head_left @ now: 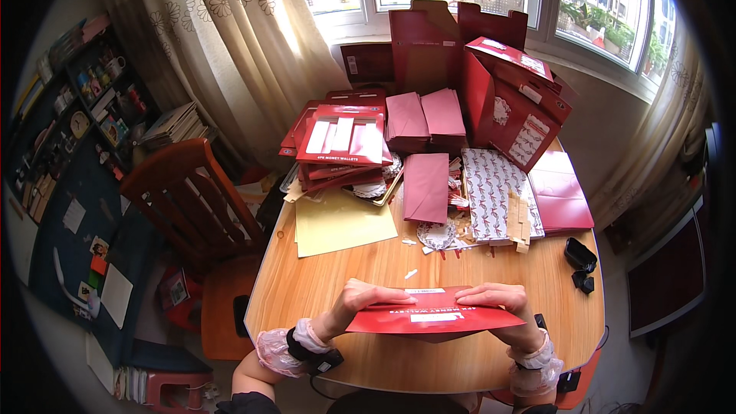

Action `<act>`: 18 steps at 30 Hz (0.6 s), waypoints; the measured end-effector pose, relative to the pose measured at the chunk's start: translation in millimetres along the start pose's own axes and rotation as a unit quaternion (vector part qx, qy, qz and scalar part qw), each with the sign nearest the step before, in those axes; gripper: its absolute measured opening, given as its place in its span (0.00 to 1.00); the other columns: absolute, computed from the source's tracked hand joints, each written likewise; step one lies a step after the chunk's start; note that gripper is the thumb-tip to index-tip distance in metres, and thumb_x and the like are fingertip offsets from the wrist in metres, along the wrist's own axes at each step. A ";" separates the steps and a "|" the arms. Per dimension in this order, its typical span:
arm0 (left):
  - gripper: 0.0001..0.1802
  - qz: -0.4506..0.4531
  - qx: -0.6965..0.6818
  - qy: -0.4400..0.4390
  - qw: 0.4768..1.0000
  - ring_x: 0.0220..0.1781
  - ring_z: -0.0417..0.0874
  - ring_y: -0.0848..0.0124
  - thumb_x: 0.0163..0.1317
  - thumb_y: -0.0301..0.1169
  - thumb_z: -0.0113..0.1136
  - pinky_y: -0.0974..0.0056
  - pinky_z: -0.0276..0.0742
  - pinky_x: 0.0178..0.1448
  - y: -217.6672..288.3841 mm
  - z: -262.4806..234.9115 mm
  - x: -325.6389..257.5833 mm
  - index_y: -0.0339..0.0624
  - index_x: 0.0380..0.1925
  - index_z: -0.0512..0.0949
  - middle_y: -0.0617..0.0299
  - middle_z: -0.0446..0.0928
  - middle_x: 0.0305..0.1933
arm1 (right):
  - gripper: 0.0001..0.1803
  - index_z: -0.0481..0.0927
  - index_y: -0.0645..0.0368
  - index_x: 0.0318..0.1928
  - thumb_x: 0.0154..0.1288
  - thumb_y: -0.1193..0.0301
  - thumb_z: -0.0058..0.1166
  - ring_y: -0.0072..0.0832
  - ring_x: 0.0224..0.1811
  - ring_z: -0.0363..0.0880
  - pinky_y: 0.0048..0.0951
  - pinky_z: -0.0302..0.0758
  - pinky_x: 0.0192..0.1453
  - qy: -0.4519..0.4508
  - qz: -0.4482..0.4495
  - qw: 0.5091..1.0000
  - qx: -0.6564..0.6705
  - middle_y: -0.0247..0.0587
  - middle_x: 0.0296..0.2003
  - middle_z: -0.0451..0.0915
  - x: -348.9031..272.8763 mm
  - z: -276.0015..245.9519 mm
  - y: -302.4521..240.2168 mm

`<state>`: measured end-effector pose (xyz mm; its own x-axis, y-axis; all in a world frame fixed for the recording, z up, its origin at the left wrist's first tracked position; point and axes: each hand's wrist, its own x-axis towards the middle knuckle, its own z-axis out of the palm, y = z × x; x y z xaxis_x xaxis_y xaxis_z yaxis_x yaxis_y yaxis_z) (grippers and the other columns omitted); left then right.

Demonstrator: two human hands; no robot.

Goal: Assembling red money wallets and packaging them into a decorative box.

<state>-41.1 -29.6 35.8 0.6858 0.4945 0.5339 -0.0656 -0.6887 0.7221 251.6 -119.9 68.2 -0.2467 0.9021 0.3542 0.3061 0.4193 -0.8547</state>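
Between my two hands is a red card sleeve (429, 325) with white print and pale rectangular patches, held above the near part of the table. My left hand (359, 303) grips its left side, thumb laid along the top face. My right hand (502, 303) grips the right side in the same way. Fingers under the card are hidden. Farther off lies a pink envelope (426, 186) on top of other items. Beyond it stand two stacks of pink envelopes (425, 116). A pile of red card sleeves (342, 134) is to their left.
A yellow sheet (345, 222) lies left of centre. Right of centre are patterned paper (491, 184), tan card strips (519, 221) and a pink-red stack (562, 192). Large red boxes (514, 100) stand by the window. Black cases (580, 257) sit at the right edge. A wooden chair (192, 207) stands left.
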 end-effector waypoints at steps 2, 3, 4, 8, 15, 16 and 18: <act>0.16 -0.004 0.001 -0.003 1.000 0.46 0.90 0.58 0.64 0.27 0.57 0.62 0.86 0.51 -0.8 0.1 -0.7 0.32 0.49 0.81 0.50 0.87 0.48 | 0.16 0.87 0.63 0.46 0.54 0.81 0.67 0.39 0.48 0.88 0.32 0.83 0.52 0.001 0.001 1.000 0.001 0.49 0.43 0.87 -0.5 0.1 -0.1; 0.16 0.000 0.004 -0.004 1.000 0.46 0.90 0.59 0.64 0.28 0.58 0.63 0.86 0.50 -2.8 0.3 -1.9 0.32 0.50 0.81 0.50 0.87 0.48 | 0.16 0.87 0.63 0.45 0.54 0.81 0.67 0.39 0.47 0.88 0.32 0.83 0.52 0.002 0.003 1.000 0.002 0.49 0.43 0.87 -0.5 0.2 -0.1; 0.16 0.004 0.006 -0.004 1.000 0.46 0.90 0.59 0.64 0.28 0.59 0.63 0.86 0.50 -3.9 0.4 -2.5 0.32 0.50 0.80 0.50 0.87 0.48 | 0.16 0.87 0.63 0.45 0.54 0.81 0.67 0.39 0.47 0.88 0.32 0.83 0.52 0.002 0.003 1.000 0.002 0.49 0.43 0.87 -0.3 0.5 0.1; 0.19 0.035 0.014 -0.002 0.999 0.45 0.91 0.59 0.64 0.32 0.64 0.63 0.86 0.47 -4.0 2.6 -1.8 0.33 0.52 0.78 0.51 0.87 0.48 | 0.15 0.87 0.63 0.45 0.55 0.81 0.68 0.38 0.44 0.88 0.31 0.83 0.50 0.022 -0.004 1.000 0.005 0.47 0.41 0.88 -3.1 2.0 0.5; 0.29 0.011 -0.030 0.029 0.999 0.44 0.91 0.63 0.59 0.30 0.74 0.65 0.85 0.47 -7.1 9.8 -6.6 0.39 0.58 0.71 0.52 0.88 0.46 | 0.14 0.87 0.64 0.44 0.56 0.79 0.71 0.33 0.40 0.88 0.27 0.83 0.45 0.023 0.010 0.999 0.021 0.44 0.39 0.88 -3.0 2.2 3.2; 0.31 0.010 -0.038 0.021 0.999 0.44 0.91 0.64 0.58 0.29 0.74 0.65 0.85 0.48 -4.3 9.2 -5.7 0.40 0.59 0.70 0.52 0.88 0.45 | 0.14 0.87 0.64 0.44 0.56 0.79 0.71 0.33 0.40 0.88 0.27 0.83 0.45 0.025 0.007 0.999 0.021 0.44 0.39 0.88 -4.6 1.5 2.2; 0.33 0.001 -0.039 0.009 0.999 0.46 0.90 0.63 0.58 0.28 0.75 0.64 0.85 0.50 -3.1 7.8 -5.5 0.40 0.61 0.67 0.51 0.87 0.47 | 0.15 0.87 0.64 0.45 0.55 0.79 0.71 0.32 0.40 0.88 0.26 0.82 0.45 0.025 0.008 0.999 0.030 0.44 0.38 0.88 -5.0 0.8 1.6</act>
<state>-39.0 -34.3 27.2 0.6724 0.5028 0.5432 -0.1247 -0.6464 0.7527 252.6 -123.8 64.8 -0.1957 0.9128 0.3584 0.2525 0.4000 -0.8810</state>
